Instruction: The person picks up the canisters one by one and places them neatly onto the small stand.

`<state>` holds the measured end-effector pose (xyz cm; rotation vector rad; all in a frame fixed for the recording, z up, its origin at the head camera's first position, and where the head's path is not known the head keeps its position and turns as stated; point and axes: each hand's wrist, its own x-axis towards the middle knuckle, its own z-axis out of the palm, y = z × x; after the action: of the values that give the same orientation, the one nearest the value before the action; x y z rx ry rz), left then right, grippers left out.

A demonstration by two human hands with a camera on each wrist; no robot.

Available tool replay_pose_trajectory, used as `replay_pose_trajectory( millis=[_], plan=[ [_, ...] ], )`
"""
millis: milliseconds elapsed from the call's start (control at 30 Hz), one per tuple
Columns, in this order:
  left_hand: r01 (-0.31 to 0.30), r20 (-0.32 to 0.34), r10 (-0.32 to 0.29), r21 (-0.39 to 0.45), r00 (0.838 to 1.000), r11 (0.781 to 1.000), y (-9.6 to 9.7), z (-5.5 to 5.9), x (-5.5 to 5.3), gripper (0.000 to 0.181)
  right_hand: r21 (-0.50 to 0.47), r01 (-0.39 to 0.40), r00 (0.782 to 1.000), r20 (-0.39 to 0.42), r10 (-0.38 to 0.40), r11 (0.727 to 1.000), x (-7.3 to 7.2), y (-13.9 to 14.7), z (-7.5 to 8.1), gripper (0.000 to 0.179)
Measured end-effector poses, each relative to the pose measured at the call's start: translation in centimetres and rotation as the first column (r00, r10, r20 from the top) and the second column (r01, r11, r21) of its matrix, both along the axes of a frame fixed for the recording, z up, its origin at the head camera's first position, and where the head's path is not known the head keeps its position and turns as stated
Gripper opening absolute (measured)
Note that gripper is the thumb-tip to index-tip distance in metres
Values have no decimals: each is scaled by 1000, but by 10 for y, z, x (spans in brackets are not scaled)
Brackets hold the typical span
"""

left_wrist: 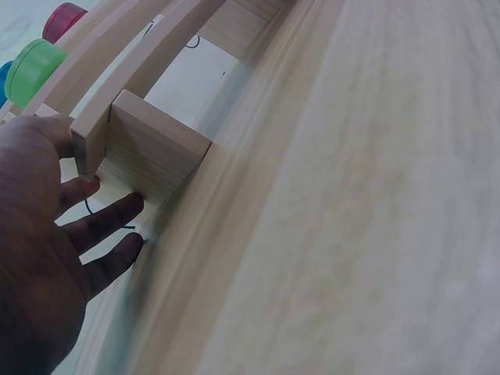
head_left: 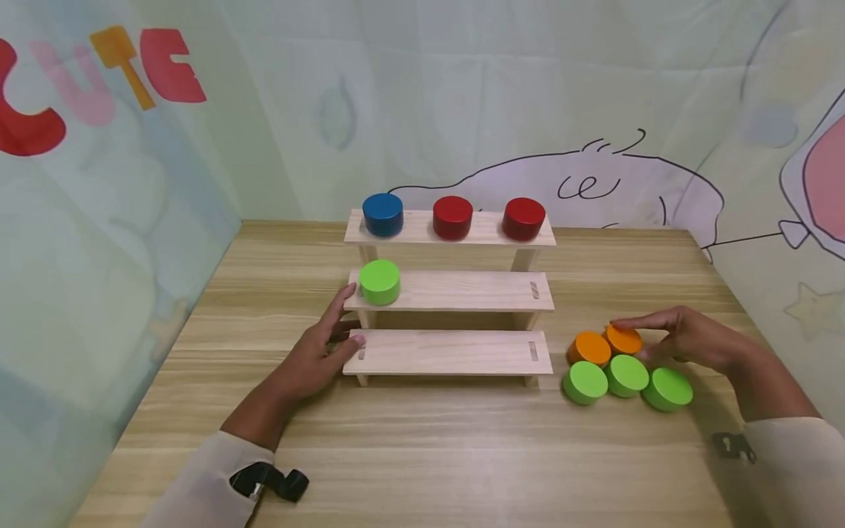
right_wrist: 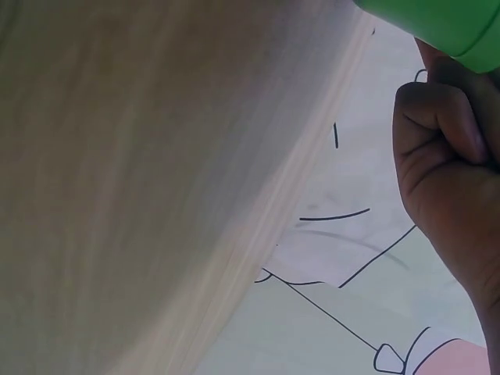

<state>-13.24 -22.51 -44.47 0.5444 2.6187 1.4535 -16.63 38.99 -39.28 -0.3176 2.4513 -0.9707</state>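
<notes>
My left hand point(head_left: 310, 359) is at the left end of a three-tier wooden stand point(head_left: 455, 352). Its thumb lies on the bottom shelf, and the other fingers reach beside the stand's leg point(left_wrist: 156, 144). On the right, my right hand point(head_left: 700, 341) pinches the far orange round block point(head_left: 623, 339), index finger at its back rim and thumb at its near side. A second orange block point(head_left: 589, 349) sits just left of it. Three green round blocks, including the middle one point(head_left: 627, 375), lie in front. In the right wrist view, curled fingers point(right_wrist: 441, 125) show below a green block point(right_wrist: 445, 27).
The top shelf bears a blue block point(head_left: 383, 215) and two red blocks, one in the middle point(head_left: 452, 218) and one at right point(head_left: 524, 218). A green block point(head_left: 380, 282) sits at the middle shelf's left end. A printed cloth point(head_left: 422, 95) hangs behind the wooden table point(head_left: 449, 455).
</notes>
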Motion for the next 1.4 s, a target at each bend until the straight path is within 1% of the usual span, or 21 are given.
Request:
replay_pose_trajectory(
  millis=[267, 400, 533, 667, 833, 933, 1067, 1233, 1300, 1400],
  plan=[
    [3, 1, -3, 10, 1000, 1000, 0, 1, 1, 84, 28, 22, 999, -48, -20, 999, 0, -3, -1, 62],
    [4, -4, -4, 8, 1000, 1000, 0, 1, 1, 84, 60, 20, 996, -89, -15, 998, 0, -4, -2, 59],
    [3, -2, -3, 6, 1000, 1000, 1, 2, 0, 84, 92, 40, 992, -125, -28, 995, 0, -3, -3, 57],
    [-1, 3, 1, 6, 1000, 1000, 2, 3, 1, 84, 101, 66, 987, -149, -50, 993, 0, -2, -3, 56],
    [-5, 8, 5, 7, 1000, 1000, 1, 3, 2, 85, 102, 68, 982, -184, -49, 992, 0, -3, -1, 54],
    [-5, 8, 5, 10, 1000, 1000, 1, 3, 2, 85, 103, 86, 977, -205, -63, 991, 0, -5, 1, 54],
    [-1, 4, 1, 11, 1000, 1000, 1, 2, 2, 85, 101, 123, 966, -241, -96, 987, 1, -6, 6, 53],
    [2, 3, -2, 13, 1000, 1000, 1, 2, 2, 85, 74, 152, 950, -286, -125, 986, 3, -7, 12, 51],
    [1, 2, -1, 10, 1000, 1000, 1, 2, 2, 85, 48, 157, 938, -320, -134, 986, 5, -9, 15, 50],
    [-2, 3, 2, 6, 1000, 1000, 1, 2, 2, 84, -6, 145, 915, -380, -137, 989, 8, -13, 19, 47]
  ],
)
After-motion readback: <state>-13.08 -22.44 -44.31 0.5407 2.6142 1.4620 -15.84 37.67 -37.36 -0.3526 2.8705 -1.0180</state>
